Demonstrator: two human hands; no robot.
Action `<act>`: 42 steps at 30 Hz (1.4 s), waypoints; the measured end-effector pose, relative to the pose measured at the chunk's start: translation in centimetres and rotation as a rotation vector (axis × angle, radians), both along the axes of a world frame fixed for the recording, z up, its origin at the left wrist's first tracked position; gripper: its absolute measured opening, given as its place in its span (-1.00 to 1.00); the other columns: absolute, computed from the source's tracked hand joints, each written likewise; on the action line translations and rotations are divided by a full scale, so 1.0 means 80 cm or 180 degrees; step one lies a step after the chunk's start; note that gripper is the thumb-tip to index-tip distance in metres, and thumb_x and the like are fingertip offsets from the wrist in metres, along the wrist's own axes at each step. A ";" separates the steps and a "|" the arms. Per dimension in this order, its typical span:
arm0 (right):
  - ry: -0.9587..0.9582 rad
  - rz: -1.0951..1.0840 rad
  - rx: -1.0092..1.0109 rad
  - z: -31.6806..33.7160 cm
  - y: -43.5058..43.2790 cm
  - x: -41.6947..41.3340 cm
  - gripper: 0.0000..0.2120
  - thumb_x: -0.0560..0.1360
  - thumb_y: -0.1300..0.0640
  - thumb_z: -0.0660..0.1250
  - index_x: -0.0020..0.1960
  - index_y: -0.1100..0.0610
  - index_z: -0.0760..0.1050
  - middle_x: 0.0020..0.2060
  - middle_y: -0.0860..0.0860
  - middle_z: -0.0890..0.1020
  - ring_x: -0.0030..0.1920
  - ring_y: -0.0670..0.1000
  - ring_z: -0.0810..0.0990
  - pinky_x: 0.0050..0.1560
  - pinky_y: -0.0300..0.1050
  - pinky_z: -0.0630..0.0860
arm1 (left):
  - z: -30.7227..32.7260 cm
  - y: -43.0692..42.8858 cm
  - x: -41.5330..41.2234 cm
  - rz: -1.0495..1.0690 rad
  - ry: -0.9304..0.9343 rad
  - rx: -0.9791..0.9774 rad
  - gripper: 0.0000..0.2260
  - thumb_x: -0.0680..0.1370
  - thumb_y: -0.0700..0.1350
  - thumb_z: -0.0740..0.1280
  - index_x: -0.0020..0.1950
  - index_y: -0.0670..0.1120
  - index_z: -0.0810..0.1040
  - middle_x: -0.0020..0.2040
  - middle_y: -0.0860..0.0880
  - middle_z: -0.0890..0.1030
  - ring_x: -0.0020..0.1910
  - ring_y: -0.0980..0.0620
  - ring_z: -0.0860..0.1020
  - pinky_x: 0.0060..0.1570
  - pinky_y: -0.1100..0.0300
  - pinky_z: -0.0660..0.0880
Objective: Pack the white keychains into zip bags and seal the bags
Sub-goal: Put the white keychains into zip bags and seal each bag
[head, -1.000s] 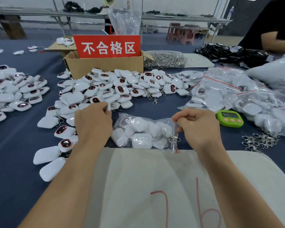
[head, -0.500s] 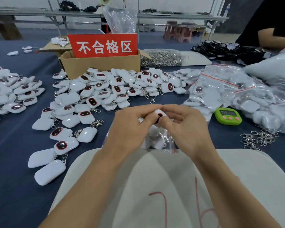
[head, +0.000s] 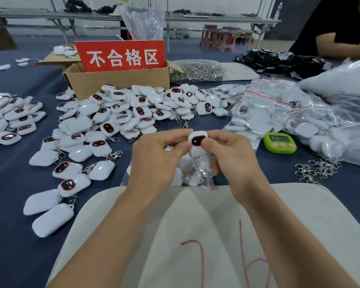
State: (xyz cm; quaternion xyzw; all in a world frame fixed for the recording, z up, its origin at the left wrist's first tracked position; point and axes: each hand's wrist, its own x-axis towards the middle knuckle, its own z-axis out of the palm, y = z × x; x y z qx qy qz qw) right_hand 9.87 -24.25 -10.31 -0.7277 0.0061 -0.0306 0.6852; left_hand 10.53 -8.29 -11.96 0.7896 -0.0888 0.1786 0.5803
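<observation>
I hold one white keychain (head: 197,140) up between both hands, dark face toward me, just above the zip bag (head: 192,173); my left hand (head: 156,161) pinches its left edge and my right hand (head: 233,156) presses a thumb on its face, so the two hands meet on it; whether the lower right fingers also grip the bag's mouth I cannot tell. The bag lies on the blue table (head: 13,235) under my hands, partly filled with keychains and, as I judge it, not yet sealed; this piece has yet to go in. Much remains: a big loose heap of keychains (head: 133,113) spreads ahead and left, with another cluster (head: 15,119) at the far left. To the right, filled bags (head: 279,109) with red zip strips are piled up, so a good share is done. Behind the heap stands a cardboard box (head: 116,80) with a red sign (head: 121,57), its inside hidden from me; beside it lies a clear bag of metal clasps (head: 195,70). A green timer (head: 280,142) sits near my right hand.
</observation>
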 end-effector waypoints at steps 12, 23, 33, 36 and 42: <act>-0.0146 -0.0130 -0.0221 -0.003 0.004 -0.001 -0.77 0.55 0.08 0.45 -0.20 -0.20 0.73 -0.53 -0.18 0.45 -0.48 -0.15 0.34 -0.28 -0.15 0.34 | 0.006 0.001 -0.001 -0.0110 0.0154 -0.0271 -0.82 0.51 -0.15 0.53 0.04 0.11 0.76 -0.16 0.20 0.74 -0.12 0.24 0.69 -0.10 0.15 0.65; -0.0107 0.0360 -0.0273 -0.001 0.003 -0.006 -0.66 0.56 0.29 0.32 -0.08 -0.12 0.72 -0.27 -0.07 0.75 -0.52 -0.19 0.49 -0.48 -0.30 0.41 | 0.005 -0.003 -0.001 0.0058 0.0319 -0.0240 -0.82 0.51 -0.17 0.48 -0.11 0.13 0.75 -0.29 0.11 0.72 -0.28 0.19 0.68 -0.25 0.25 0.57; -0.0045 0.0054 -0.0384 -0.006 0.006 -0.004 -0.71 0.44 0.24 0.47 0.00 -0.13 0.71 -0.18 -0.03 0.77 -0.14 0.07 0.76 -0.16 0.14 0.69 | 0.011 -0.006 -0.003 0.0031 0.0329 -0.0260 -0.75 0.51 -0.20 0.49 -0.11 0.19 0.71 -0.26 0.20 0.72 -0.24 0.26 0.68 -0.21 0.46 0.50; -0.0122 -0.0113 -0.0182 -0.008 0.007 -0.003 -0.70 0.41 0.28 0.50 -0.05 -0.11 0.73 -0.21 -0.02 0.77 -0.12 0.06 0.77 0.04 0.16 0.70 | 0.013 -0.010 -0.005 0.0000 0.0234 -0.0342 -0.76 0.50 -0.20 0.50 -0.09 0.19 0.71 -0.25 0.21 0.72 -0.23 0.28 0.68 -0.22 0.50 0.47; -0.0264 -0.0220 -0.0042 -0.008 0.009 -0.003 -0.71 0.39 0.30 0.49 -0.05 -0.07 0.74 -0.23 0.01 0.77 -0.13 0.05 0.78 0.08 0.15 0.68 | 0.015 -0.012 -0.008 -0.0020 0.0128 -0.0386 -0.76 0.49 -0.13 0.52 -0.14 0.26 0.70 -0.25 0.22 0.72 -0.22 0.27 0.68 -0.22 0.50 0.47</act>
